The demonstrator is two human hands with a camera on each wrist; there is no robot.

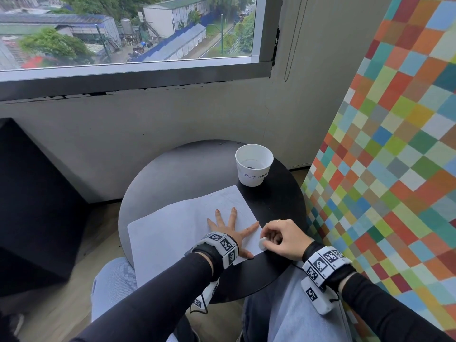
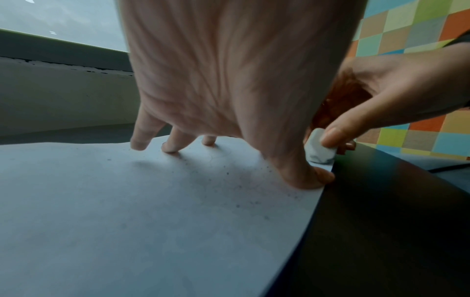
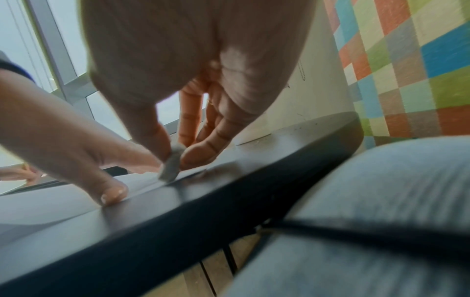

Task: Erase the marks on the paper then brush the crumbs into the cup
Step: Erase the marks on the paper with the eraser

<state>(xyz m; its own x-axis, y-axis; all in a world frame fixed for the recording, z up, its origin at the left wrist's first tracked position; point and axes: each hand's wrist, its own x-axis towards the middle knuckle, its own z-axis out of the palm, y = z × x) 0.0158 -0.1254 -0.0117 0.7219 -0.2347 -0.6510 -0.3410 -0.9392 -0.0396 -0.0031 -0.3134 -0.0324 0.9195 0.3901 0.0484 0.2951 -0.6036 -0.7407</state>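
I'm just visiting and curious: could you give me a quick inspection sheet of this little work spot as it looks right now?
Surface: round dark table, the paper overhanging its near edge.
Job's things: white eraser at the paper's right edge; dark crumbs scattered on the paper; white cup behind, dark bits inside.
Clutter: nothing seen.
Hands: left hand flat with spread fingers, pressing the paper; right hand pinches the eraser.
Cables: thin black cable running from the right wristband.
Surroundings: window ahead, multicoloured checkered panel on the right.
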